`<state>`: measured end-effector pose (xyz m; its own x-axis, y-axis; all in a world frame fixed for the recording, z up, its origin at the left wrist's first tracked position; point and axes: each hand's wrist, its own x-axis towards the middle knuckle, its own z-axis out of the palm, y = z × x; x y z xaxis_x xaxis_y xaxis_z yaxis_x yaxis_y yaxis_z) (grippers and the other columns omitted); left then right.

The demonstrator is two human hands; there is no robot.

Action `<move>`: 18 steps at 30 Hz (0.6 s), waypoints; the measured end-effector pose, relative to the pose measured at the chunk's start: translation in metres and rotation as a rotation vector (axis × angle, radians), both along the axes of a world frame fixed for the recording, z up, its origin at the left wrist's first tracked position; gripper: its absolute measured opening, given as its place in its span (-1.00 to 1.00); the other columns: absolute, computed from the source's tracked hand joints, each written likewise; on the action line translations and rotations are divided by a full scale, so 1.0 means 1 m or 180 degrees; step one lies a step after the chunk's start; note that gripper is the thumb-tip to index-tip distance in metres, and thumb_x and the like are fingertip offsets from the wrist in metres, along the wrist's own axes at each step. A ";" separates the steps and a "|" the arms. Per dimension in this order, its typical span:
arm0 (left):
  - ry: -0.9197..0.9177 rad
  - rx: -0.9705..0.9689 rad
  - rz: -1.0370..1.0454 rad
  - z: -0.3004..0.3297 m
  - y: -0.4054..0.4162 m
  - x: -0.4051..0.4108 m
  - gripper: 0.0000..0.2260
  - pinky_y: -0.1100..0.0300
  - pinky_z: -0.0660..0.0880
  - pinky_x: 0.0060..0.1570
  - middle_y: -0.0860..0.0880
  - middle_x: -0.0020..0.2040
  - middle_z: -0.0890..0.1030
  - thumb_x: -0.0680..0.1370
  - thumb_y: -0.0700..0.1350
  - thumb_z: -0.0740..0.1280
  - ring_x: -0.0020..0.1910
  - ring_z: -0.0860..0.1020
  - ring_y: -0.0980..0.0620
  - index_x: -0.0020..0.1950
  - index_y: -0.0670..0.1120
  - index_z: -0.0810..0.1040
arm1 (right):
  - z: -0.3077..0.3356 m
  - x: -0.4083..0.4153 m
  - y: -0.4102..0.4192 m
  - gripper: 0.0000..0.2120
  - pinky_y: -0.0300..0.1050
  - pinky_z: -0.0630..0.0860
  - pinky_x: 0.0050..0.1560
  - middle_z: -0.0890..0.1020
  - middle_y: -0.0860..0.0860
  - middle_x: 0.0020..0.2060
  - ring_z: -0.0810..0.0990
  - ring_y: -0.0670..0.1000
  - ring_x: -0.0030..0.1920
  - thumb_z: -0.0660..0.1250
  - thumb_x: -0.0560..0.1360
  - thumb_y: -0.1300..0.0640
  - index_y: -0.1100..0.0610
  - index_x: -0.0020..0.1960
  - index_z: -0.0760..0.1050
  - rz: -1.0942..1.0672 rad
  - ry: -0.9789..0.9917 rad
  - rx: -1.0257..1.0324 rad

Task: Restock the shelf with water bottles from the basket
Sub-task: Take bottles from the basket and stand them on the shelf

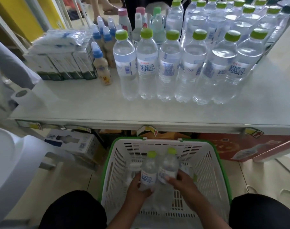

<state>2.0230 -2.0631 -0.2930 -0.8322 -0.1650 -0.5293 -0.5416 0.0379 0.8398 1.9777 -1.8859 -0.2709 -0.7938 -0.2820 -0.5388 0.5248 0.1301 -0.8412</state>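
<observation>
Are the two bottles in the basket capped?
Capped: the left bottle and right bottle each wear a green cap inside the basket.

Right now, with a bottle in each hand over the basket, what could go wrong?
Each of the hands, left and right, grips a bottle low on its body, so the left bottle or right bottle might tip. The front row on the shelf stands tight; placing two at once could topple neighbours.

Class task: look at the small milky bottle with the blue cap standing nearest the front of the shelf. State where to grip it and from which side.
Grip the milky bottle round its pale body below the blue cap, coming from the front. It stands upright, with cartons on its left and water bottles on its right.
</observation>
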 end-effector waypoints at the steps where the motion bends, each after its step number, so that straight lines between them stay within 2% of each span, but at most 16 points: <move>1: 0.0073 -0.0003 0.0033 -0.001 -0.001 -0.002 -0.35 0.46 0.48 -0.20 0.06 0.16 0.48 0.38 -0.42 0.45 0.18 0.48 -0.03 0.29 0.06 0.28 | 0.009 -0.004 0.000 -0.50 -0.10 0.60 0.04 0.70 -0.06 0.04 0.66 -0.03 0.08 0.54 0.25 -0.09 0.01 0.15 0.58 -0.0081 0.0133 0.0004; 3: 0.0201 0.0096 0.0133 0.003 -0.003 -0.005 -0.34 0.30 0.52 -0.07 -0.03 0.23 0.53 0.31 -0.37 0.52 0.25 0.48 -0.11 0.27 0.09 0.38 | 0.026 -0.009 0.000 -0.64 -0.16 0.61 -0.05 0.71 -0.05 -0.01 0.67 -0.02 0.04 0.53 0.32 0.00 0.02 0.09 0.61 -0.0180 0.0342 -0.0002; 4: 0.0225 0.0186 0.0177 0.010 -0.004 -0.007 -0.33 0.26 0.53 -0.06 -0.05 0.24 0.54 0.30 -0.37 0.53 0.23 0.50 -0.11 0.27 0.09 0.40 | 0.035 -0.011 0.001 -0.63 -0.14 0.61 -0.04 0.72 -0.04 -0.02 0.67 0.00 0.03 0.54 0.30 -0.04 0.03 0.07 0.62 -0.0187 0.0434 0.0011; 7: 0.0518 0.0251 0.0262 0.037 -0.010 -0.011 -0.36 0.35 0.54 -0.23 0.04 0.10 0.60 0.30 -0.40 0.52 0.06 0.57 0.03 0.21 0.10 0.43 | 0.067 -0.012 -0.001 -0.35 0.00 0.59 0.04 0.72 -0.03 -0.02 0.68 -0.01 0.03 0.55 0.07 -0.33 -0.01 0.05 0.63 -0.0087 0.0634 0.0059; 9: 0.0749 0.0098 0.0249 0.061 -0.016 -0.016 -0.38 0.36 0.55 -0.25 0.11 -0.01 0.66 0.25 -0.39 0.55 -0.06 0.62 0.11 0.11 0.17 0.48 | 0.088 -0.016 -0.004 -0.31 -0.09 0.60 -0.02 0.72 -0.06 -0.04 0.68 -0.05 -0.01 0.54 0.02 -0.36 -0.01 0.04 0.63 -0.0079 0.0840 0.0037; 12: 0.1049 -0.0085 0.0213 0.105 -0.026 -0.027 -0.42 0.37 0.53 -0.28 0.16 -0.12 0.71 0.21 -0.38 0.57 -0.17 0.66 0.20 0.04 0.15 0.55 | 0.130 -0.030 -0.014 -0.54 -0.26 0.57 -0.13 0.71 -0.15 -0.07 0.68 -0.12 -0.03 0.56 0.19 -0.15 -0.02 0.03 0.59 0.0012 0.1272 -0.0088; 14: 0.1351 -0.0134 0.0214 0.140 -0.033 -0.038 -0.47 0.25 0.59 -0.19 0.10 -0.09 0.71 0.19 -0.30 0.57 -0.11 0.68 0.13 0.06 0.12 0.59 | 0.160 -0.046 -0.022 -0.72 -0.29 0.57 -0.12 0.71 -0.18 -0.07 0.67 -0.14 -0.02 0.52 0.33 0.07 -0.04 0.03 0.58 0.0040 0.1520 -0.0204; 16: 0.1632 -0.0007 0.0301 0.176 -0.041 -0.051 -0.42 0.05 0.62 -0.10 -0.01 -0.03 0.71 0.18 -0.28 0.53 -0.03 0.68 -0.01 0.16 0.06 0.58 | 0.190 -0.062 -0.032 -0.75 -0.27 0.57 -0.11 0.72 -0.12 -0.05 0.68 -0.12 -0.02 0.50 0.37 0.15 -0.01 0.02 0.60 0.0077 0.1836 -0.0427; 18: 0.1922 0.0001 0.0355 0.204 -0.049 -0.068 -0.39 -0.01 0.61 -0.05 -0.06 0.00 0.70 0.17 -0.30 0.54 0.01 0.67 -0.07 0.18 0.01 0.56 | 0.215 -0.079 -0.041 -0.73 -0.27 0.57 -0.10 0.72 -0.08 -0.03 0.68 -0.11 -0.02 0.50 0.34 0.13 0.02 0.04 0.61 0.0060 0.2107 -0.0611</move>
